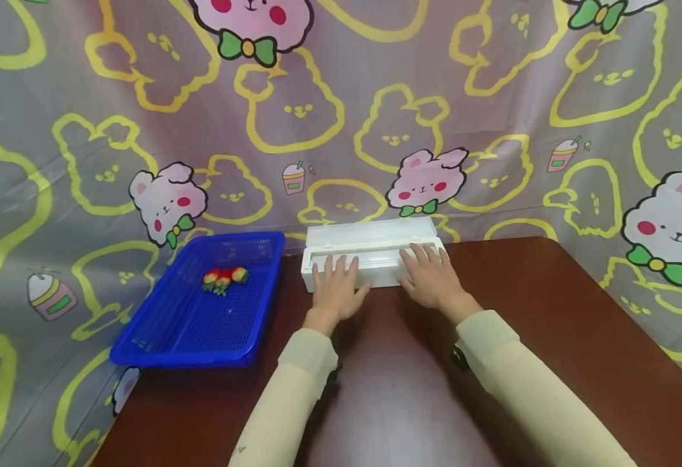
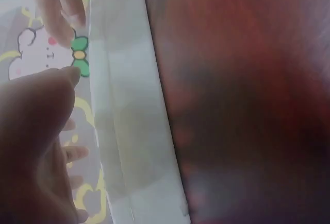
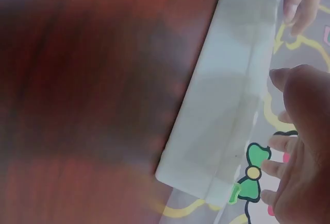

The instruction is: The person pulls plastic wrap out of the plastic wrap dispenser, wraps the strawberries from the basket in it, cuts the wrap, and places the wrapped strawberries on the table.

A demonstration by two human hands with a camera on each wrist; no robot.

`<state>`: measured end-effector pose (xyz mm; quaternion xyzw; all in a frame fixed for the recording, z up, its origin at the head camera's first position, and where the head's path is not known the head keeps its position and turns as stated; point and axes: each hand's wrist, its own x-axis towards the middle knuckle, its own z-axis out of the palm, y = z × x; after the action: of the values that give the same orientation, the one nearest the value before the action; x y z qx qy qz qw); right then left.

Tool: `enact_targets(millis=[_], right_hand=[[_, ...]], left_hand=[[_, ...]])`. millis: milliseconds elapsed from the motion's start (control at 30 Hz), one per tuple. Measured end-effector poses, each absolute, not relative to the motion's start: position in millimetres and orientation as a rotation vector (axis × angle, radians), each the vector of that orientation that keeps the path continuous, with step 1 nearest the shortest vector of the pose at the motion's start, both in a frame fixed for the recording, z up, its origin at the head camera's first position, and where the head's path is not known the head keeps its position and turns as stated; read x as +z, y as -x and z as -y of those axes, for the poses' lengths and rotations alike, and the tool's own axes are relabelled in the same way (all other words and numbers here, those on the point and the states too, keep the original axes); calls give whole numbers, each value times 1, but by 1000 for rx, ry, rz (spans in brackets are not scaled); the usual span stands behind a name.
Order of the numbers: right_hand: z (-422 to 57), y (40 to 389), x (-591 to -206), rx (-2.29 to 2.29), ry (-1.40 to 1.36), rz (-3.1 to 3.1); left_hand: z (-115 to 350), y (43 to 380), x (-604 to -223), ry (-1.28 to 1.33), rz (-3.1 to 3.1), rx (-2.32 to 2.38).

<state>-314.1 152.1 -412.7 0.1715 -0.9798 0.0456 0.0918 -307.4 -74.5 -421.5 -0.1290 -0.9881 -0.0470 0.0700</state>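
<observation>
A long white box (image 1: 383,279) stands on the table near the back, its hinged lid (image 1: 370,233) raised against the patterned cloth. My left hand (image 1: 335,292) is over the left part of the box's front, fingers spread and pointing away from me. Toward the right end, my right hand (image 1: 432,280) is held the same way, fingers apart. In both wrist views the thumbs and fingers are straight or loosely bent and hold nothing. The smooth front of the box (image 2: 134,105) runs past the left hand. What lies inside the box is mostly hidden by the fingers.
A blue perforated basket (image 1: 201,358) stands on the left of the dark red-brown table (image 1: 551,311). Inside it lie several red and pale yellow strawberries (image 1: 223,279) with green leaves. A cartoon-printed cloth (image 1: 347,117) hangs behind the table and along its sides.
</observation>
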Motion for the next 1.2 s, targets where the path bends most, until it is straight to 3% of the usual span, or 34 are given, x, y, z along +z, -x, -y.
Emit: enact_targets(millis=[800,1200], right_hand=[[-157,369,-416,219,-550,2914],[-151,372,-392,219,-499,2920]], left_hand=[[80,360,-408,300,2997,-93],[80,371,-401,311,2913,-41]])
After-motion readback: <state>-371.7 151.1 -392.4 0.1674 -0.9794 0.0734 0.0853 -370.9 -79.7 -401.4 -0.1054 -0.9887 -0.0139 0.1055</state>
